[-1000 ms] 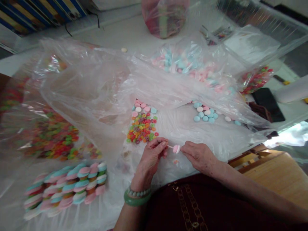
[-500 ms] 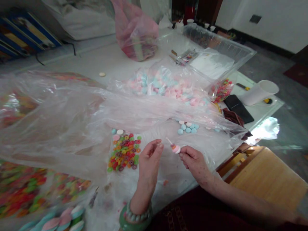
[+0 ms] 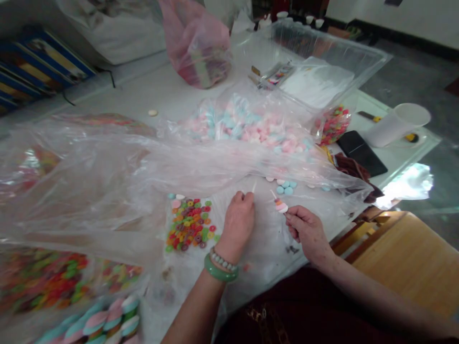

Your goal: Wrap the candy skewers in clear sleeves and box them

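Note:
My right hand is closed, thumb and fingers pinching the lower end of a small candy skewer. Pink, white, orange and purplish pieces are threaded on it, and a thin pale tip sticks out at the top. My left hand, with a jade bangle on its wrist, has its fingers drawn together over the plastic-covered table. A thin white sliver shows at its fingertips; I cannot tell what it is. Left of this hand lies a pile of colourful ring candies. Round pale blue candies lie beyond the skewer.
Clear plastic sheeting spreads across the table. Behind it sit pink and blue candies in a bag, a pink bag and a clear tray. A white mug stands right. Striped candy skewers lie bottom left.
My left hand has moved right and forward, away from the ring candies. The right hand has shifted slightly right and up with the candy skewer, and the view has turned a little.

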Available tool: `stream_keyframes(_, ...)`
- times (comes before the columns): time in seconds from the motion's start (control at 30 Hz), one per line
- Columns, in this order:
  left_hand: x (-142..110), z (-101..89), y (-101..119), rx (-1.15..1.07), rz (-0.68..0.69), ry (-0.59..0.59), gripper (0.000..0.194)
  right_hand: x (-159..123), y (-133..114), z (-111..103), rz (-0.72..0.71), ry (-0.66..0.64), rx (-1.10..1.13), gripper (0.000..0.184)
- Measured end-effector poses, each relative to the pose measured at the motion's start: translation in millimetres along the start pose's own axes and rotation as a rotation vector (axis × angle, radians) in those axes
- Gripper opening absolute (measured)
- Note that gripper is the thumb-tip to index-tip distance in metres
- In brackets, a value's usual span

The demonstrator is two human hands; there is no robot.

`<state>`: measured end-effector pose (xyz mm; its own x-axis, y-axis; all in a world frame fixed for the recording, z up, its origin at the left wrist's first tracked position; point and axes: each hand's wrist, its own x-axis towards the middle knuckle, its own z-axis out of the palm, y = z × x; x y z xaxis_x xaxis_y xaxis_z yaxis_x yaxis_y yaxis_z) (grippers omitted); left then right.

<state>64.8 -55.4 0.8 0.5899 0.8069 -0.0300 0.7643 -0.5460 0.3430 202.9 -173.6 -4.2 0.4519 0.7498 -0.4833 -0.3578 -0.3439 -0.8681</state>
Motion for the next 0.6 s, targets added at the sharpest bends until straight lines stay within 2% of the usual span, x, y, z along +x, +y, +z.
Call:
stream_keyframes(0.07, -21.9, -6.5, -17.9, -0.044, -0.111, 0.035, 0.022, -3.6, 3.3, 5.1, 0.012, -0.066, -0.061, 0.014)
stream_keyframes(0.13, -43.8, -10.1, -30.8, -0.109, -0.203, 0.08, 0.031, -7.3, 5.4, 11.9, 0.028, -0.147, -0.135, 0.012)
stream_keyframes(0.2, -62.6, -10.0, -37.6, -0.166, -0.275, 0.133, 0.039, -9.7, 6.5, 18.3, 0.034, -0.207, -0.214, 0.012)
stream_keyframes(0.3, -80.8, -6.4, -39.6, -0.241, -0.314, 0.2, 0.031, -10.2, 8.4, 23.4, 0.003, -0.231, -0.314, 0.013)
stream_keyframes(0.43, -86.7, -6.5, -37.5, -0.313, -0.32, 0.25, 0.017, -8.9, 12.9, 21.4, 0.002, -0.198, -0.342, 0.011)
stream_keyframes(0.53, -79.1, -10.2, -34.3, -0.319, -0.336, 0.337, 0.019, -8.9, 15.9, 19.0, 0.01, -0.193, -0.349, 0.011)
stream_keyframes(0.6, -69.4, -10.5, -31.4, -0.31, -0.299, 0.373, 0.021, -9.0, 17.4, 18.4, 0.0, -0.196, -0.358, 0.012)
